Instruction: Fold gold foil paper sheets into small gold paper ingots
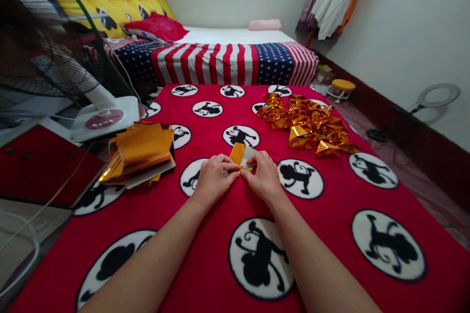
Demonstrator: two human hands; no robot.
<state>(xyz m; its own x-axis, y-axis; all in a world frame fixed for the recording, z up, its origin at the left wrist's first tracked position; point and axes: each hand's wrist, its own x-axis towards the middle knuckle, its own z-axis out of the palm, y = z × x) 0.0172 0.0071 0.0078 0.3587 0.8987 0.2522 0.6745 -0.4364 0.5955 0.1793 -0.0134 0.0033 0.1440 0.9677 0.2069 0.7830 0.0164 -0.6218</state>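
Observation:
A small sheet of gold foil paper (238,152), partly folded and showing a pale grey side at the right, lies on the red cloth in the middle. My left hand (216,175) grips its near left edge with fingers and thumb closed. From the other side my right hand (263,173) pinches the near right part, its thumb close to the left thumb. The fingers cover much of the paper's lower edge. A stack of flat gold foil sheets (143,146) sits to the left. To the right lies a pile of folded shiny gold pieces (306,124).
The table is covered by a red cloth (205,264) with monkey prints. At the left stand an electric fan (105,115) and a dark red panel (47,166). Beyond the table is a bed (220,61); a yellow stool (343,85) stands at the right wall.

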